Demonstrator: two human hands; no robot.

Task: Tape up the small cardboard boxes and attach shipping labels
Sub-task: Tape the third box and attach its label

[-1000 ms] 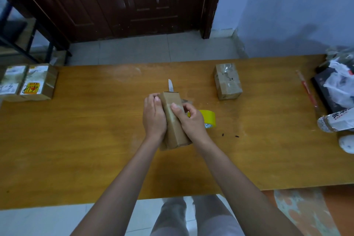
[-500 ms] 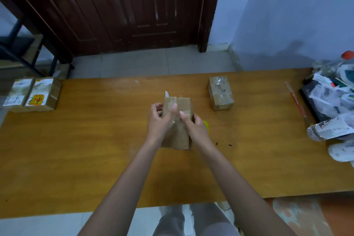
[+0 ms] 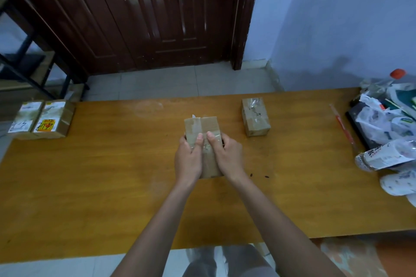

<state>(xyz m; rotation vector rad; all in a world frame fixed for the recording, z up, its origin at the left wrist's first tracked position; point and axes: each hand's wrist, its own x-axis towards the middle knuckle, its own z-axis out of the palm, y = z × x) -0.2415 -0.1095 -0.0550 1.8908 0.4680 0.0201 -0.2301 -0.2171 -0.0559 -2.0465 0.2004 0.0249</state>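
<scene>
A small cardboard box with clear tape along its top seam is held above the middle of the wooden table. My left hand grips its left side with the thumb pressing on the tape. My right hand grips the right side, thumb on the tape too. A white blade tip peeks out behind the box. A second taped box lies to the right. Two labelled boxes sit at the table's far left corner. The yellow tape roll is hidden behind the box and hands.
Crumpled plastic bags, a dark tray and rolled white packets crowd the table's right end. A thin red stick lies beside them. Behind the table are a dark wooden door and a black metal frame.
The box was turned from standing on edge to showing its broad taped face. Both thumbs now press the tape at its middle. The yellow roll has gone out of sight behind it.
</scene>
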